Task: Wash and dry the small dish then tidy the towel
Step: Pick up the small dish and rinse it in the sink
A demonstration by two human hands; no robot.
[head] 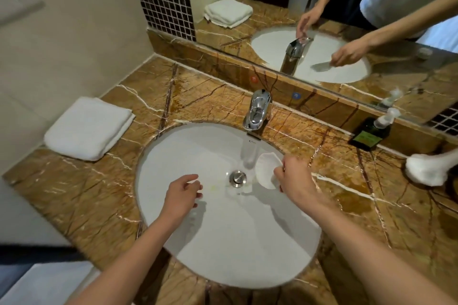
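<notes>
White shell-shaped dish (266,168) sits tilted at the sink's (173,151) right wall beside the water stream, pinched by right hand (295,178) fingers. Left hand (182,195) hovers over open basin, fingers loosely curled, empty. Folded towel (88,127) rests on the counter's left edge.

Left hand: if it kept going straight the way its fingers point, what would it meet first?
Probably the drain plug: the left hand hovers empty over the sink, fingers aimed right toward it. Height above the basin is unclear.
</notes>
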